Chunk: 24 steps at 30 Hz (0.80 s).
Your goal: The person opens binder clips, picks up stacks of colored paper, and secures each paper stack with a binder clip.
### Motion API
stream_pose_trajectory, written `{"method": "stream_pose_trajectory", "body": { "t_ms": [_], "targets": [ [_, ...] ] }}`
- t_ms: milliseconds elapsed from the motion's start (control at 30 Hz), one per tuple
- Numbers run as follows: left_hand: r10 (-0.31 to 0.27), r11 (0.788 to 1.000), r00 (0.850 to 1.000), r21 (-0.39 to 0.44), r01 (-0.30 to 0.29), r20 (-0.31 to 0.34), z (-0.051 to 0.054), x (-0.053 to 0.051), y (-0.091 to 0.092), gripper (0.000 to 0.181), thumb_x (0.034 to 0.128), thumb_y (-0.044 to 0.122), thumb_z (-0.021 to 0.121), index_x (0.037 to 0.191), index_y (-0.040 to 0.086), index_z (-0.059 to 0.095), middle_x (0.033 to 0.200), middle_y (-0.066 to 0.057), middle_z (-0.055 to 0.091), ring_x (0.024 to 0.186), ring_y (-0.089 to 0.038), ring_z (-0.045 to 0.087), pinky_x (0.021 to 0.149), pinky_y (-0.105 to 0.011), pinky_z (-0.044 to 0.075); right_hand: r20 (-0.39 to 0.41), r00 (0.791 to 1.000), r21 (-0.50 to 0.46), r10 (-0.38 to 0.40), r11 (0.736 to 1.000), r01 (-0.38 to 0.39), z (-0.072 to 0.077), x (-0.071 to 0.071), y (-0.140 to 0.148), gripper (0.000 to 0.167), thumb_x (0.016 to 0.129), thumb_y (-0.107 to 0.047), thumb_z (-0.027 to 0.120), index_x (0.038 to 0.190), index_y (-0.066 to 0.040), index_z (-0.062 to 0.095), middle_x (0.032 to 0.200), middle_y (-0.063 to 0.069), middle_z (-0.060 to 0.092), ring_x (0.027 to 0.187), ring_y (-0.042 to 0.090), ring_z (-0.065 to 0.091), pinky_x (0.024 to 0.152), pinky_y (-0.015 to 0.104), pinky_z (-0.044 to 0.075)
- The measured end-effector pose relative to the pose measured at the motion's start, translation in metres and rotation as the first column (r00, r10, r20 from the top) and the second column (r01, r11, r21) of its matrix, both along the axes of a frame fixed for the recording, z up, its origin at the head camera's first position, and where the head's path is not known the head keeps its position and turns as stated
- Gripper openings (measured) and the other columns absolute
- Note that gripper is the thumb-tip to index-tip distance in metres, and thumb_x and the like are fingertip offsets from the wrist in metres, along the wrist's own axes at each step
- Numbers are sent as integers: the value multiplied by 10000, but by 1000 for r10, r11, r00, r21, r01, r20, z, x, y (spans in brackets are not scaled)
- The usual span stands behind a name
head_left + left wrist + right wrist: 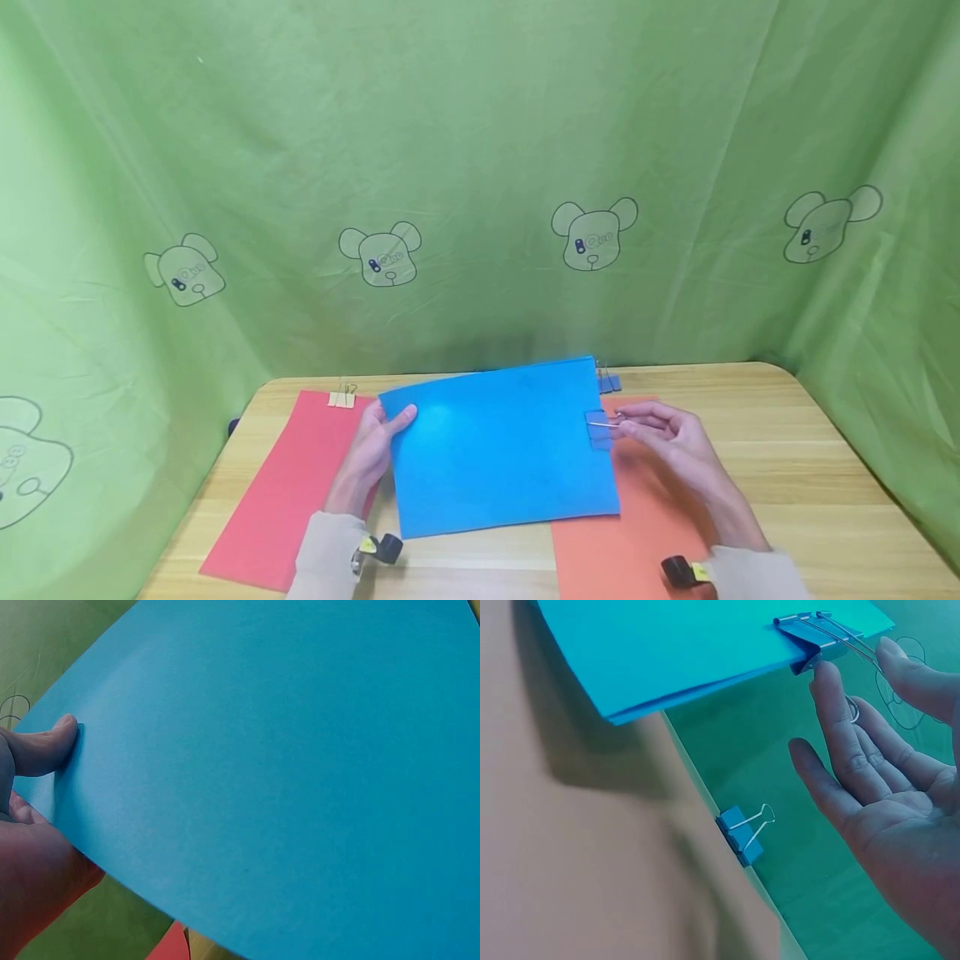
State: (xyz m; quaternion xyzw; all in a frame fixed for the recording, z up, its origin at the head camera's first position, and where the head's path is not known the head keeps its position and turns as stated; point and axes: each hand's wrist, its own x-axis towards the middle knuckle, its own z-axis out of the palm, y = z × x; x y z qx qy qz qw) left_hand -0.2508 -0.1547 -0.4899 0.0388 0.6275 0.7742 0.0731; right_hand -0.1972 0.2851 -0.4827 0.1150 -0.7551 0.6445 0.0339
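Observation:
Blue paper [502, 450], a few layers at its edge in the right wrist view, is held up above the table. My left hand [375, 442] pinches its left edge, thumb on the front face, other fingers behind. On the right edge sits a blue binder clip [598, 430], its jaws over the paper. My right hand [678, 446] holds that clip's wire handles between thumb and fingers; in the right wrist view the thumb touches one handle of the clip [821, 641] and a finger lies by the other.
Red paper [285, 492] with a pale yellow clip [342, 400] lies at the left. Orange paper [607, 558] lies partly under the blue paper, a second blue clip [610, 383] at its far edge. A green curtain [480, 167] stands behind the wooden table [810, 467].

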Motion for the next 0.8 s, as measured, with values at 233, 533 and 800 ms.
{"method": "stream_pose_trajectory", "body": {
  "t_ms": [233, 533, 800],
  "targets": [
    [-4, 1000, 1000, 11, 4, -6, -2, 0, 0, 237, 1029, 75, 604, 1258, 31, 562, 1037, -31, 713, 957, -176, 714, 913, -312, 559, -7, 1000, -6, 6, 1000, -7, -1, -1, -2, 370, 1006, -85, 662, 1272, 158, 575, 1125, 53, 758, 982, 170, 746, 902, 268, 561],
    [-5, 1000, 999, 5, 5, -38, -4, -1, -1, 217, 1028, 91, 614, 1236, 42, 575, 1031, -12, 720, 940, -163, 720, 891, -302, 568, -32, 999, -38, 39, 998, -40, -3, -3, -2, 348, 1005, -42, 648, 1269, 169, 569, 1148, 106, 749, 990, 161, 743, 896, 267, 562],
    [-7, 1000, 999, 7, 7, -37, -5, -1, -1, 238, 1029, 97, 615, 1253, 32, 568, 1058, -13, 716, 970, -168, 715, 909, -307, 563, -21, 999, -52, 44, 998, -45, -3, -2, -1, 345, 1003, -38, 649, 1263, 175, 570, 1146, 86, 750, 1000, 145, 738, 895, 265, 562]
  ]
}}
